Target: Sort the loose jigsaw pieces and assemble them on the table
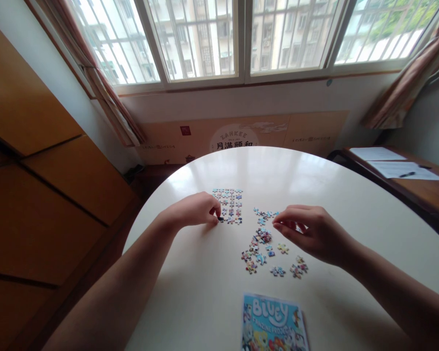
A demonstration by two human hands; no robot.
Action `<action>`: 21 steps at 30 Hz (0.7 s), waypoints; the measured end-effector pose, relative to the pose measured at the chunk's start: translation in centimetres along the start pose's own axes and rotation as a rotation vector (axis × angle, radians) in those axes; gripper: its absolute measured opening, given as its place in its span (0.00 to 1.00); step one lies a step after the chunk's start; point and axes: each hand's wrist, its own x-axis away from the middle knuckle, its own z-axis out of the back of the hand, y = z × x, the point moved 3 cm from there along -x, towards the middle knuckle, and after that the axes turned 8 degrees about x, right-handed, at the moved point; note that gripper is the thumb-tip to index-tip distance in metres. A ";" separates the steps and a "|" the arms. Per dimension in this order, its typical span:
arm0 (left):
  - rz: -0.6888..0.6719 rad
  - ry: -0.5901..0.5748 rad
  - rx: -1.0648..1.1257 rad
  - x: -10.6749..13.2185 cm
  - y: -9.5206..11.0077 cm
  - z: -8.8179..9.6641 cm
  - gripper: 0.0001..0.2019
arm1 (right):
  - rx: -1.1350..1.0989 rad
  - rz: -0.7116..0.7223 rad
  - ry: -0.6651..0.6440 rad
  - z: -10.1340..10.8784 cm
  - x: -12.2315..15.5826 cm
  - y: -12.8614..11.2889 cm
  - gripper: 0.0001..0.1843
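Left hand (199, 208): grip clamped on small dark jigsaw piece (221, 219), near-left corner of multicoloured jigsaw-piece grid (231, 212). Right hand (310, 229): beside loose multicoloured jigsaw pieces (264, 236); grip closure cannot be determined.

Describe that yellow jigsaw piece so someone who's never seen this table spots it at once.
On the glossy white, curved-edged table, find the loose multicoloured jigsaw pieces beyond the blue rectangular "Bluey" item. The yellow jigsaw piece lies below the bare right hand's fingertips in the picture, right of small blue pieces. Its yellow colouring sets it apart from those blue neighbours.
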 end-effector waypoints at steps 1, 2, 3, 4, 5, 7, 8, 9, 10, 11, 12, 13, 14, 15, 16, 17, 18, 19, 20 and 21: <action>0.001 0.000 -0.003 0.0 0.1 0.0 0.08 | 0.001 -0.005 0.003 0.0 0.0 0.0 0.09; 0.001 0.001 -0.005 0.0 0.2 0.1 0.08 | 0.002 -0.010 0.006 0.1 0.0 0.1 0.09; 0.002 0.003 -0.008 0.0 0.3 0.1 0.08 | 0.002 -0.014 0.007 0.2 0.0 0.1 0.09; 0.003 0.005 -0.009 0.0 0.4 0.2 0.08 | 0.000 -0.018 0.005 0.2 0.0 0.2 0.09; 0.003 0.006 -0.009 0.0 0.5 0.2 0.09 | -0.001 -0.022 -0.001 0.3 -0.1 0.4 0.09; 0.010 0.005 -0.011 0.0 0.6 0.3 0.09 | -0.004 -0.030 -0.020 0.5 -0.1 0.7 0.09; 0.012 0.005 -0.014 0.0 0.5 0.3 0.08 | -0.006 -0.034 -0.036 0.5 -0.1 0.8 0.09; 0.014 0.005 -0.016 0.0 0.5 0.3 0.08 | -0.007 -0.036 -0.060 0.5 -0.1 1.0 0.08; 0.011 0.007 -0.017 0.0 0.5 0.3 0.08 | -0.007 -0.035 -0.092 0.5 -0.1 1.1 0.08; 0.001 0.015 -0.018 0.0 0.4 0.3 0.08 | -0.007 -0.029 -0.127 0.4 -0.1 1.1 0.07; -0.016 0.026 -0.016 0.0 0.4 0.3 0.07 | -0.007 -0.016 -0.168 0.2 -0.1 1.1 0.07; -0.037 0.039 -0.014 0.0 0.5 0.4 0.07 | -0.006 0.004 -0.210 0.0 0.0 1.0 0.08; -0.059 0.054 -0.013 0.0 0.5 0.4 0.06 | 0.001 0.027 -0.251 -0.2 0.0 0.9 0.08; -0.078 0.071 -0.013 0.0 0.6 0.5 0.06 | 0.015 0.050 -0.283 -0.5 0.1 0.8 0.08; -0.093 0.091 -0.016 0.0 0.7 0.5 0.06 | 0.038 0.071 -0.312 -0.7 0.1 0.6 0.09; -0.102 0.113 -0.019 0.0 0.9 0.6 0.07 | 0.068 0.088 -0.335 -0.9 0.2 0.5 0.09; -0.109 0.139 -0.023 0.1 1.0 0.7 0.07 | 0.097 0.099 -0.352 -1.2 0.3 0.5 0.08; -0.116 0.168 -0.030 0.1 1.1 0.8 0.08 | 0.120 0.106 -0.365 -1.3 0.3 0.4 0.08; -0.123 0.197 -0.037 0.1 1.2 1.0 0.09 | 0.133 0.112 -0.373 -1.5 0.4 0.4 0.08; -0.131 0.225 -0.043 0.1 1.4 1.1 0.10 | 0.137 0.116 -0.379 -1.6 0.5 0.4 0.08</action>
